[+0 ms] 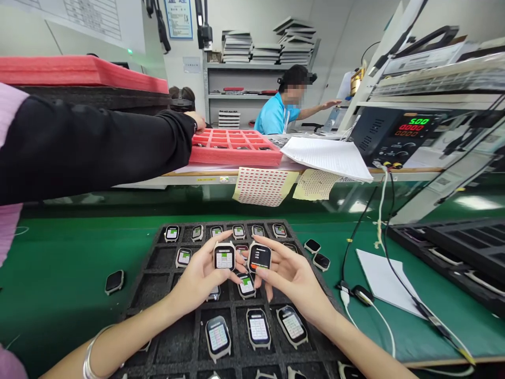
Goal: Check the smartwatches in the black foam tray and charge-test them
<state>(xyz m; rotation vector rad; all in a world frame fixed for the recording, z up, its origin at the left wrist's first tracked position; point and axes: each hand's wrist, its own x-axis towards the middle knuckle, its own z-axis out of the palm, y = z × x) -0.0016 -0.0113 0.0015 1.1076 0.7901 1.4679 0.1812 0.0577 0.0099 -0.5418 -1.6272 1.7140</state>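
Observation:
My left hand [199, 281] pinches a smartwatch body [224, 257] by its edges, its screen lit with a green and white grid. My right hand [292, 279] holds a second smartwatch body [259, 257] beside it, showing a dark screen with a red-orange strip. The two watches are close together but apart. Below and between my hands lies a black foam tray [145, 300] with square pockets. Many watch bodies sit in it, and a lit watch [246, 286] lies just beneath my fingers. My hands hide some pockets.
Loose watches [321, 261] lie on the green mat beside the tray, and another [114, 282] lies at left. To the right are cables, white paper and a black tray. A co-worker's black sleeve [98, 142] reaches over to a red compartment tray [232, 152].

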